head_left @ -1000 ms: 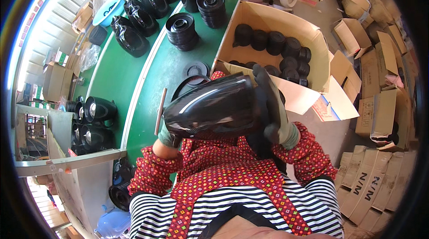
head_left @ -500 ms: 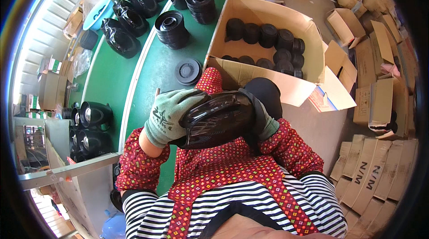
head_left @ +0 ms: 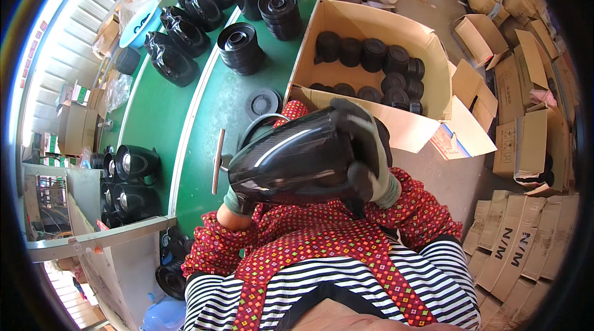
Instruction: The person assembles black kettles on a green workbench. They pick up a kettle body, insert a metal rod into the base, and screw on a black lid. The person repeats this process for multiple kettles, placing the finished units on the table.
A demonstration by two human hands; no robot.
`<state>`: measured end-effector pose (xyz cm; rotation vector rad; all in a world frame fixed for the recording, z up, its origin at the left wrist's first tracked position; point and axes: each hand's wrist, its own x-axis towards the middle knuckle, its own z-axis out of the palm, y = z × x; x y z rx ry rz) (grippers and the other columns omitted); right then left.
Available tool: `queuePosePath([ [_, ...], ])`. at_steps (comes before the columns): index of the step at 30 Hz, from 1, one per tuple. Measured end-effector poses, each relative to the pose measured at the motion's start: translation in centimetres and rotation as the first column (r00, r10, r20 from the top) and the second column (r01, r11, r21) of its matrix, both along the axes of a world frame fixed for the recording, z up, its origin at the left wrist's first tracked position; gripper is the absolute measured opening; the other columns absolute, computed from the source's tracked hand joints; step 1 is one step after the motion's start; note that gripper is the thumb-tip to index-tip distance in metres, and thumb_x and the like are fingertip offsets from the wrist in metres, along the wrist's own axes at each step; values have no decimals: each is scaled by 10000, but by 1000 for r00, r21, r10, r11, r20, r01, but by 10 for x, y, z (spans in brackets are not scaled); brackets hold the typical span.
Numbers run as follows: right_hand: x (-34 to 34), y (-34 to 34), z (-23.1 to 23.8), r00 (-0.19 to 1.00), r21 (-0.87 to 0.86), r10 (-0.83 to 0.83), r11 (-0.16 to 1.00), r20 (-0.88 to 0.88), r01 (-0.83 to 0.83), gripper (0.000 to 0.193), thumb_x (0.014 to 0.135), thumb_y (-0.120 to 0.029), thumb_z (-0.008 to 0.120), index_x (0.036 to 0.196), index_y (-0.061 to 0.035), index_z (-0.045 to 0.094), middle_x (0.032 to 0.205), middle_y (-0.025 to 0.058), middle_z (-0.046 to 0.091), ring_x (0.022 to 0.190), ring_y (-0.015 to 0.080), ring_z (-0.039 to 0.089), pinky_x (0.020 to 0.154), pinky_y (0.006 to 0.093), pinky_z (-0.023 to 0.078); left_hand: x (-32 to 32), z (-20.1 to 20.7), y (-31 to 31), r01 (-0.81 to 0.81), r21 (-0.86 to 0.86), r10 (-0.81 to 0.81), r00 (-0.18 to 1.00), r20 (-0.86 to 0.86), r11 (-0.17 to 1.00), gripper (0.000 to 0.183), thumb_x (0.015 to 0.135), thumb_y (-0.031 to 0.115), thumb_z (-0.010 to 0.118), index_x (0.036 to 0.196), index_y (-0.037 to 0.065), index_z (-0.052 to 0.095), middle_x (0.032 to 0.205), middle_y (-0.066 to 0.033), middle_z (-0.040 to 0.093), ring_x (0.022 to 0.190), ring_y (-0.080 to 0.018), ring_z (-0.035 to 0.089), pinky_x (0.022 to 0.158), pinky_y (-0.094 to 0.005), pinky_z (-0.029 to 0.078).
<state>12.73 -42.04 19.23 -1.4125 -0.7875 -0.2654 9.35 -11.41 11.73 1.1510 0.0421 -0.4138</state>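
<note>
A glossy black jug body [head_left: 291, 157] lies tilted on its side in front of my chest, between both hands. My right hand [head_left: 377, 157], in a green glove with a dark palm, is wrapped round its right end. Of my left hand [head_left: 232, 202], only the gloved wrist and lower edge show at the jug's left end; the jug covers its fingers. Just left of the jug stands a thin metal bar [head_left: 218, 161] on a short stem; where it is fixed is hidden. Beyond the jug, a round black lid-like part [head_left: 262, 103] lies on the green table.
Stacked black ring-shaped parts [head_left: 240, 49] and rows of black jugs [head_left: 173, 61] stand on the green table [head_left: 204, 108]. An open carton [head_left: 377, 15] at right holds several black round parts. More jugs [head_left: 133, 164] lie at left, behind a metal rail [head_left: 105, 238]. Flattened cartons [head_left: 520, 238] lean at lower right.
The jug has turned and tilted, showing more of its long smooth side. My left hand has gone from on top of it to mostly behind it. The metal bar has come into fuller view.
</note>
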Motion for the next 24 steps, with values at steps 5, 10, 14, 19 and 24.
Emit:
queuePosePath([
  [5, -12, 8, -15, 848, 186, 21, 978, -529, 92, 626, 1114, -445, 435, 1542, 12, 438, 1448, 162, 586, 1326, 247, 587, 1150, 428, 467, 7, 76, -10, -361, -224, 307, 920, -243, 905, 348, 971, 186, 671, 1221, -53, 707, 1116, -162, 785, 932, -278, 772, 923, -406, 622],
  [10, -17, 15, -93, 611, 545, 379, 832, -695, 103, 648, 1127, -504, 363, 1553, -23, 451, 1491, 161, 581, 1315, 277, 613, 1136, 459, 506, 24, 124, -18, -320, 708, -160, 838, 521, 629, 368, 770, 141, 826, 1106, 8, 752, 986, -171, 780, 923, -329, 762, 833, -401, 590],
  [14, -22, 13, -134, 370, 775, 725, 632, -581, -23, 633, 1126, -490, 365, 1542, -25, 475, 1557, 164, 531, 1391, 305, 555, 1165, 478, 482, 24, 143, -33, -319, 856, -354, 809, 470, 408, 365, 769, 164, 809, 1091, 14, 731, 1006, -240, 737, 941, -436, 725, 814, -462, 580],
  [19, 4, 24, -118, 842, 33, 282, 953, -459, -301, 602, 1101, -448, 429, 1495, -1, 519, 1462, 173, 608, 1321, 348, 608, 1141, 498, 500, 15, 146, -44, -194, 754, -323, 816, 479, 628, 729, 850, 162, 820, 1485, -2, 501, 1329, -235, 667, 1177, -282, 700, 1001, -407, 535],
  [24, 20, 23, -77, 835, 205, 269, 960, -480, -192, 468, 1004, -203, 679, 1410, 9, 582, 1332, 126, 692, 1182, 261, 700, 1047, 394, 567, -8, 162, -36, -112, 447, -238, 720, 652, 887, 1035, 821, 163, 899, 1642, -13, 293, 1558, -238, 500, 1437, -327, 525, 1186, -451, 420],
])
